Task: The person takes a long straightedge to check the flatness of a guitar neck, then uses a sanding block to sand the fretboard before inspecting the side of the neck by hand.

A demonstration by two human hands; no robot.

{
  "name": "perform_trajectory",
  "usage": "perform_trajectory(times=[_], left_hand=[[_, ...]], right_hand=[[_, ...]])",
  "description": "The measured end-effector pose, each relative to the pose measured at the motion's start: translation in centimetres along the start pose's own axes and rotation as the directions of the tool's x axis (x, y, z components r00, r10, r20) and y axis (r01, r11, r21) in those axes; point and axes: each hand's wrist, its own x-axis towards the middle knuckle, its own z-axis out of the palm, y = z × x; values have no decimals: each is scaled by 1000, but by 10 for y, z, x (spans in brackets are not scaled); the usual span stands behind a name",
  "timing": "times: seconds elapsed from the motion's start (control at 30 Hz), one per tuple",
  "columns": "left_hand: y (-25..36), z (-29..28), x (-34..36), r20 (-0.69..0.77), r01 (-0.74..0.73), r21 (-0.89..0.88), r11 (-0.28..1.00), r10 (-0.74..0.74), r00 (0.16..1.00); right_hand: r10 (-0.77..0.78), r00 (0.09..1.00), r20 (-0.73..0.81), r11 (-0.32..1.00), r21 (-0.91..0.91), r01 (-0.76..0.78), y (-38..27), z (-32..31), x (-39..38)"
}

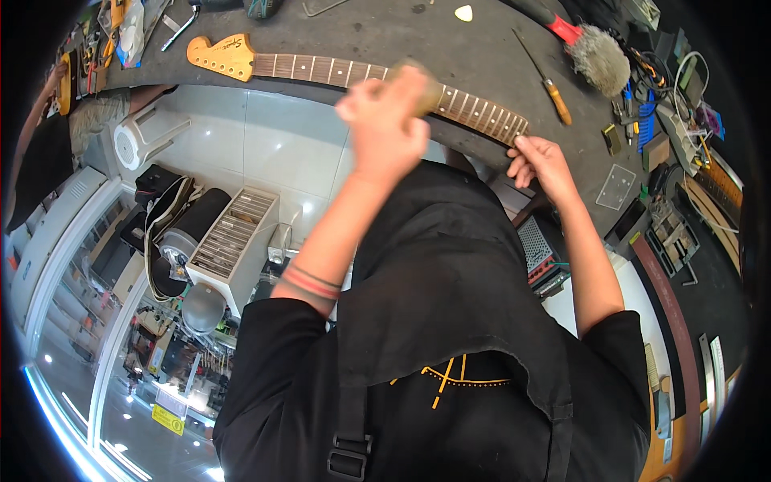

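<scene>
A guitar neck (pixel 315 71) with a dark, dotted fretboard and a light wooden headstock lies across the dark bench top. My left hand (pixel 385 120) is over the middle of the fretboard, smeared by motion. Its fingers press a blurred olive-brown pad (pixel 434 93) onto the frets; whether this is a cloth, a sponge or a block I cannot make out. At the heel end, my right hand (pixel 544 166) pinches the neck's edge between thumb and fingers. No tuners or strings show on the neck.
Beyond the neck lie a thin wooden-handled file (pixel 554 100), a red-handled fluffy brush (pixel 598 60) and a cream pick (pixel 463 13). A clear rectangular plate (pixel 616 186) rests right of my right hand. Tools crowd the bench's right side. A socket wrench (pixel 180 29) lies near the headstock.
</scene>
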Motion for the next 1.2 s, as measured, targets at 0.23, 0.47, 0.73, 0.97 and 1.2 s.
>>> perform_trajectory(times=[0.23,0.47,0.73,0.97,1.2], left_hand=[[4,9,2,35,-65,55,996,63,997],[28,37,-12,-75,-26,62,998,31,997],[-24,0,1,-77,107,106,989,-99,992],[54,40,-19,4,-25,-22,999,25,1000],[5,19,-7,-143,25,69,997,-15,990]], right_hand=[[-22,999,46,999,-38,24,-1,4,-3],[-36,996,83,999,-26,39,3,3,3],[-30,995,98,999,-14,31,4,-1,2],[-35,993,116,999,-23,38,1,0,3],[-41,992,119,999,-28,45,0,-3,2]])
